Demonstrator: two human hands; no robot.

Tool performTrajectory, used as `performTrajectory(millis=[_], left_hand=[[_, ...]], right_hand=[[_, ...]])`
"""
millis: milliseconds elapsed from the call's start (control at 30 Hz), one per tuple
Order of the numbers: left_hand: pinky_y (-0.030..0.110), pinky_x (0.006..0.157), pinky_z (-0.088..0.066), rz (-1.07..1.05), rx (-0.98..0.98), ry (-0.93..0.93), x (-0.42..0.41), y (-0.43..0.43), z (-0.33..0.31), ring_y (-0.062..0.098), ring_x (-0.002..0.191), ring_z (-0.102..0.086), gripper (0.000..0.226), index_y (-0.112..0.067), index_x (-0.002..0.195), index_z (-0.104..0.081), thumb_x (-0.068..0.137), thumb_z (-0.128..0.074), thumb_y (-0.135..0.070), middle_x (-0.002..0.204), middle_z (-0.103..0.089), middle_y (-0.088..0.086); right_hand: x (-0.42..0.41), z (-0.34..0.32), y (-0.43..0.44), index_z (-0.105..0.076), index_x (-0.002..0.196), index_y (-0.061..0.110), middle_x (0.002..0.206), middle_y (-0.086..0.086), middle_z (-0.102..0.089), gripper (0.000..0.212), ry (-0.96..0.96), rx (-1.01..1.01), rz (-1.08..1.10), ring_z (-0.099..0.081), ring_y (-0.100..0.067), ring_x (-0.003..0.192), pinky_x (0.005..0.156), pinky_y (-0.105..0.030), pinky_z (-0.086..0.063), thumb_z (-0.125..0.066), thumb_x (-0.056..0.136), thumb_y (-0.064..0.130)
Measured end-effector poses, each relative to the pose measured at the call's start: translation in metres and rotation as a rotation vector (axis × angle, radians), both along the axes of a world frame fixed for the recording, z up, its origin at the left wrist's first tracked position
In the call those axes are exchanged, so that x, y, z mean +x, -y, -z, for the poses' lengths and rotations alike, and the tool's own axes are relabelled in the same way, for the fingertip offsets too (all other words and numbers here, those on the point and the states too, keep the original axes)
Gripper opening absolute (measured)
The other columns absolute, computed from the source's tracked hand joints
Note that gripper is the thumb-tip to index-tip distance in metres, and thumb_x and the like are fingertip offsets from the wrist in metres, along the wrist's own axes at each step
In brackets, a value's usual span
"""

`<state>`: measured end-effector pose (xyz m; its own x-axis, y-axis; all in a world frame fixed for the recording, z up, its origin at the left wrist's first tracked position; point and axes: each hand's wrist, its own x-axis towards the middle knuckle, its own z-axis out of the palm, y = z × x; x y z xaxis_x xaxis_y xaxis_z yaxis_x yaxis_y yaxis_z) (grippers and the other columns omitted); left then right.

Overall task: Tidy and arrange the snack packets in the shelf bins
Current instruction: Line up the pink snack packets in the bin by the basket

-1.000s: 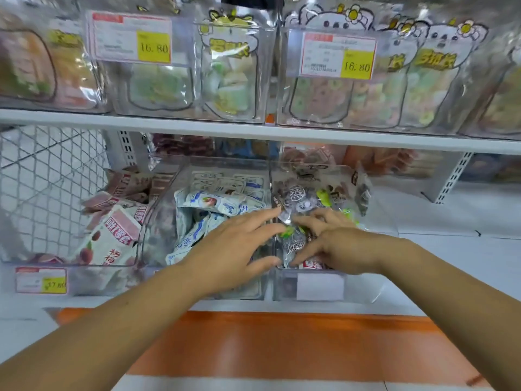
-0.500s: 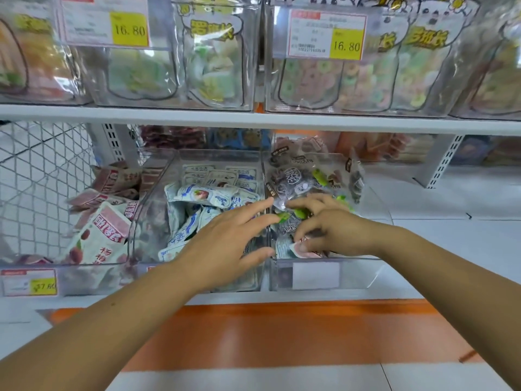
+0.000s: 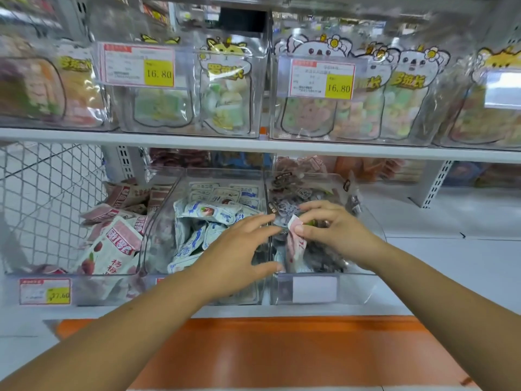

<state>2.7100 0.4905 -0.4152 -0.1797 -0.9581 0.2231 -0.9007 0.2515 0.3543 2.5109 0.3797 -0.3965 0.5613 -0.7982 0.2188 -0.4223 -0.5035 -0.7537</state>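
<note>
Pink-and-white packet (image 3: 295, 240) held in the right hand (image 3: 335, 231)

The right hand pinches the pink-and-white packet with its thumb and bent fingers. The packet hangs down from the thumb, in the gap between the two hands. A small green bit (image 3: 311, 222) shows by the same fingers, but it is too blurry to tell what it is. Under the right hand is the right bin (image 3: 369, 280), a clear box full of small dark packets (image 3: 284, 190). The held packet is over the near left corner of this bin.

The left hand (image 3: 239, 249) is loose and flat, palm down, with its fingers spread out. It holds nothing. It is over the middle bin (image 3: 222, 176), which has blue-and-white packets (image 3: 208, 213) piled in it. Its fingertips reach the clear wall between the two bins, close to the held packet. I cannot tell if they touch it.

To the left of the left hand is the left bin (image 3: 93, 294), with big pink packets (image 3: 112, 249) that have red fruit on them. A price tag (image 3: 45, 291) sits on its front. Farther left is white wire mesh (image 3: 48, 193).

Above both hands is a white shelf (image 3: 197, 141) with candy bags (image 3: 225, 103) in clear boxes and a yellow tag (image 3: 158, 73) that says 16.80. Below the arms is an orange ledge (image 3: 282, 356).
</note>
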Motion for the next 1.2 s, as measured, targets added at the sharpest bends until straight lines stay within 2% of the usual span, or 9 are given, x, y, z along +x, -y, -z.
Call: performTrajectory(millis=[167, 400, 600, 733, 867, 967, 1033, 1100, 1200], left_hand=[[0.024, 0.112, -0.02, 0.003, -0.013, -0.134, -0.01, 0.0, -0.008, -0.001, 0.137, -0.018, 0.095, -0.039, 0.151, -0.017, 0.074, -0.068, -0.063, 0.152, -0.021, -0.023], [0.03, 0.081, -0.055, -0.137, -0.095, -0.711, -0.012, -0.006, -0.016, -0.001, 0.091, -0.064, 0.043, -0.041, 0.121, -0.05, 0.085, -0.07, -0.028, 0.105, -0.067, -0.016], [0.031, 0.089, -0.053, -0.232, -0.057, -0.882, 0.022, -0.031, -0.03, 0.002, 0.1, -0.064, 0.032, -0.035, 0.122, -0.055, 0.093, -0.062, -0.022, 0.112, -0.067, -0.015], [0.025, 0.058, -0.057, -0.436, -0.114, -1.039, 0.063, -0.049, -0.041, 0.002, 0.077, -0.068, 0.028, -0.02, 0.117, -0.057, 0.092, -0.059, -0.009, 0.107, -0.067, 0.0], [0.043, 0.07, -0.058, -0.746, -0.337, -0.849, 0.123, -0.066, -0.037, 0.017, 0.087, -0.066, 0.035, -0.022, 0.118, -0.053, 0.087, -0.068, -0.022, 0.103, -0.065, -0.004], [0.019, 0.061, -0.041, -0.882, -0.378, -0.665, 0.153, -0.076, -0.026, 0.016, 0.089, -0.057, 0.047, -0.019, 0.129, -0.05, 0.087, -0.07, -0.027, 0.106, -0.06, -0.005], [0.021, 0.057, -0.035, -0.92, -0.29, -0.549, 0.163, -0.076, -0.015, 0.015, 0.084, -0.052, 0.049, -0.016, 0.132, -0.05, 0.088, -0.069, -0.026, 0.109, -0.064, 0.004], [0.026, 0.068, -0.038, -0.943, -0.189, -0.391, 0.168, -0.075, -0.008, 0.017, 0.084, -0.052, 0.056, -0.014, 0.137, -0.048, 0.087, -0.069, -0.029, 0.118, -0.065, 0.011], [0.042, 0.099, -0.038, -0.948, -0.307, 0.119, 0.172, -0.065, -0.012, 0.031, 0.12, -0.047, 0.075, -0.011, 0.141, -0.042, 0.079, -0.074, -0.041, 0.135, -0.053, 0.014]], right_hand=[[0.012, -0.01, -0.018, -0.077, 0.082, 0.033, 0.092, 0.006, -0.07, 0.003, 0.163, -0.021, 0.033, -0.061, -0.008, 0.095, 0.087, -0.024, -0.045, -0.076, 0.079, 0.034], [0.031, -0.028, -0.044, -0.071, 0.082, 0.011, 0.067, 0.002, -0.069, 0.012, 0.408, 0.106, 0.019, -0.058, -0.007, 0.056, 0.055, -0.02, -0.049, -0.068, 0.087, 0.021], [0.044, -0.025, -0.043, -0.063, 0.092, 0.019, 0.078, -0.004, -0.067, 0.004, 0.265, 0.078, -0.102, -0.063, -0.011, 0.07, 0.067, -0.026, -0.051, -0.063, 0.09, 0.023], [0.038, -0.016, -0.033, -0.062, 0.102, 0.034, 0.082, 0.005, -0.066, 0.015, 0.062, -0.028, -0.124, -0.062, -0.01, 0.076, 0.072, -0.026, -0.051, -0.064, 0.089, 0.026], [0.03, -0.014, -0.031, -0.062, 0.105, 0.039, 0.08, 0.009, -0.065, 0.022, -0.026, -0.075, -0.124, -0.061, -0.006, 0.075, 0.07, -0.023, -0.049, -0.065, 0.089, 0.024], [0.023, -0.014, -0.034, -0.061, 0.105, 0.038, 0.082, 0.006, -0.066, 0.021, -0.059, -0.088, -0.107, -0.059, -0.003, 0.069, 0.063, -0.016, -0.047, -0.064, 0.089, 0.025], [0.018, -0.015, -0.035, -0.062, 0.103, 0.037, 0.085, 0.005, -0.068, 0.018, -0.1, -0.089, -0.091, -0.059, -0.002, 0.068, 0.06, -0.013, -0.046, -0.063, 0.089, 0.025], [0.011, -0.017, -0.033, -0.063, 0.1, 0.04, 0.086, 0.012, -0.068, 0.017, -0.191, -0.122, -0.077, -0.06, 0.003, 0.073, 0.063, -0.01, -0.047, -0.063, 0.09, 0.025], [0.004, -0.018, -0.028, -0.068, 0.095, 0.037, 0.08, 0.017, -0.069, 0.017, -0.253, -0.063, -0.109, -0.063, 0.003, 0.074, 0.065, -0.01, -0.046, -0.065, 0.089, 0.022]])
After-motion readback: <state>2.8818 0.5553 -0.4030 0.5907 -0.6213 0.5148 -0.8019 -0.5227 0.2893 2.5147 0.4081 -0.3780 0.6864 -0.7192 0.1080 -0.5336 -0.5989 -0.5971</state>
